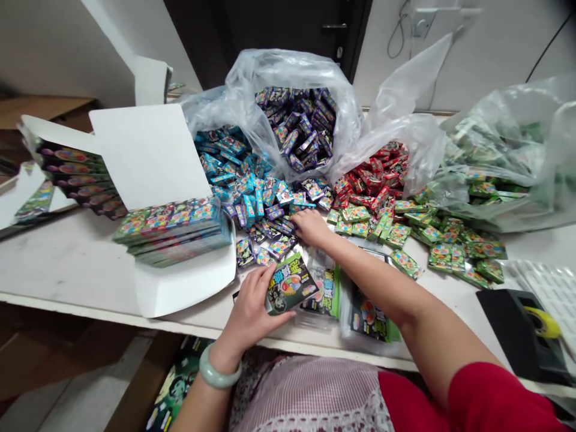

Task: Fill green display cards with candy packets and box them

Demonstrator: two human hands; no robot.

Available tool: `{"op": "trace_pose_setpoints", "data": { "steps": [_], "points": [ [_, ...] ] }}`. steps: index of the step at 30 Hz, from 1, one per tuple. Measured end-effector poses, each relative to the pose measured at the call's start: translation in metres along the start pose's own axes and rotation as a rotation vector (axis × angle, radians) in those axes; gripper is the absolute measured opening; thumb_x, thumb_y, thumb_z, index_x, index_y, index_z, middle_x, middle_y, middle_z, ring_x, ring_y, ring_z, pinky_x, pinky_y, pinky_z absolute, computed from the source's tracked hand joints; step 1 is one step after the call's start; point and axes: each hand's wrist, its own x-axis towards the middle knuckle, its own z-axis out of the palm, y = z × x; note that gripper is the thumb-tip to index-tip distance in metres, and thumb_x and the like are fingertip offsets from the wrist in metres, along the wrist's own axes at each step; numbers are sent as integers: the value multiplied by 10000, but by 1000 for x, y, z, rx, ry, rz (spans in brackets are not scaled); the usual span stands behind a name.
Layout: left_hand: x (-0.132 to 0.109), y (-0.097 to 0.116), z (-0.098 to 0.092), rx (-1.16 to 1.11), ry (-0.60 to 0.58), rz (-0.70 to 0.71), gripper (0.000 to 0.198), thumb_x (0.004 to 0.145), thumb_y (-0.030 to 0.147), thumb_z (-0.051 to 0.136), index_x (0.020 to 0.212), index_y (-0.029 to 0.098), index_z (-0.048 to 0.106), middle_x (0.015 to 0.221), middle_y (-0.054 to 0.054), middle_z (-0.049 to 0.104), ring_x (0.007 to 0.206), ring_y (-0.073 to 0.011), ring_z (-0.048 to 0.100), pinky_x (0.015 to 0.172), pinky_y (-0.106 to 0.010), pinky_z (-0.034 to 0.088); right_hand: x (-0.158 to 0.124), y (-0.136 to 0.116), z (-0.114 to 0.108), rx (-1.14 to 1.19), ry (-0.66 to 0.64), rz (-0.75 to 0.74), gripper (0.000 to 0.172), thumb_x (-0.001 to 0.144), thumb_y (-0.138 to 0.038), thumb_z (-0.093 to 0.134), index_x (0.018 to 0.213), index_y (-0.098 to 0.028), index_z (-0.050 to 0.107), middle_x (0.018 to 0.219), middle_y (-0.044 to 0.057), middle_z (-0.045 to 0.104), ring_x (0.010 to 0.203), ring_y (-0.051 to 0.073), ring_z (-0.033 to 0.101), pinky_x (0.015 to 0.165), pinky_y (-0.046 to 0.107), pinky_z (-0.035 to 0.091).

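Note:
My left hand (249, 312) grips a small green and black printed pouch (288, 284) near the table's front edge. A pale green bangle sits on that wrist. My right hand (310, 227) reaches forward into a heap of small purple packets (274, 231), its fingers curled down on them; what it holds, if anything, is hidden. Blue packets (234, 168) lie to the left of that heap, red packets (373, 177) and green packets (450, 240) to the right. More printed pouches (366, 312) lie flat under my right forearm.
An open white carton (148, 156) on the left holds stacked packet boxes (175, 231). Clear plastic bags (288, 78) with more packets stand at the back and right. A black tape dispenser (524, 333) and a white keyboard (549, 294) sit at the right front.

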Motion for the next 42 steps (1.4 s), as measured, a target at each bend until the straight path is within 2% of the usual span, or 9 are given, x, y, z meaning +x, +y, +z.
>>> {"op": "trace_pose_setpoints", "data": {
  "steps": [3, 6, 11, 20, 24, 27, 31, 34, 42],
  "points": [
    [-3, -6, -3, -1, 24, -5, 907, 722, 473, 738, 1456, 217, 271, 1277, -151, 476, 1200, -319, 480, 1015, -505, 440, -10, 9, -8, 53, 82, 59, 290, 902, -201, 472, 1152, -142, 607, 1116, 125, 650, 1037, 241, 564, 897, 365, 423],
    [-3, -14, -6, 20, 55, -7, 904, 728, 490, 725, 1460, 209, 274, 1268, -154, 482, 1183, -320, 491, 1009, -505, 447, -41, 24, -25, 432, 165, 207, 285, 917, -326, 455, 1089, -152, 601, 958, 76, 659, 851, 193, 597, 747, 316, 485],
    [1, -16, -4, 52, 50, 11, 903, 720, 538, 713, 1450, 210, 296, 1247, -147, 493, 1165, -324, 503, 997, -507, 458, -104, 45, -50, 927, 76, 400, 316, 826, -419, 586, 1040, -186, 595, 725, -10, 604, 584, 122, 530, 532, 243, 453],
    [8, 4, 8, 42, -9, 87, 895, 735, 604, 664, 1454, 234, 280, 1258, -143, 491, 1171, -333, 503, 997, -506, 451, -162, 62, -58, 282, -27, 268, 256, 940, -258, 478, 1118, -181, 644, 1135, 109, 674, 1040, 232, 607, 931, 406, 455],
    [13, 5, 11, 60, -10, 111, 895, 738, 622, 647, 1460, 248, 271, 1260, -140, 496, 1163, -338, 508, 993, -518, 450, -184, 48, -55, 50, 28, 254, 588, 840, -460, 635, 1322, -152, 503, 1337, 174, 534, 1241, 328, 460, 1024, 504, 380],
    [17, 4, 15, 60, -20, 123, 901, 737, 623, 646, 1464, 255, 264, 1257, -137, 500, 1163, -342, 507, 996, -520, 444, -197, 39, -50, 11, -39, 233, 809, 710, -498, 744, 1383, -174, 433, 1397, 180, 465, 1277, 368, 410, 1037, 544, 354],
    [22, 8, 19, 56, -75, 118, 910, 739, 611, 653, 1464, 224, 263, 1234, -139, 503, 1144, -335, 515, 982, -499, 450, -199, 33, -53, 98, 98, 219, 696, 719, -361, 726, 1333, -158, 467, 1306, 165, 520, 1213, 311, 473, 1030, 482, 386],
    [23, 12, 19, 71, -73, 110, 906, 740, 591, 665, 1462, 211, 271, 1233, -143, 499, 1149, -336, 505, 990, -498, 437, -190, 25, -73, 175, 144, 52, 702, 739, -353, 708, 1364, -180, 437, 1350, 144, 489, 1254, 285, 438, 1060, 467, 367],
    [18, 10, 14, 77, -89, 173, 931, 743, 539, 692, 1486, 239, 217, 1293, -152, 471, 1195, -340, 468, 1024, -508, 400, -159, -8, -117, 13, -296, -290, 716, 698, -275, 759, 1365, -251, 500, 1382, 105, 498, 1210, 315, 464, 1036, 485, 375]
  ]
}}
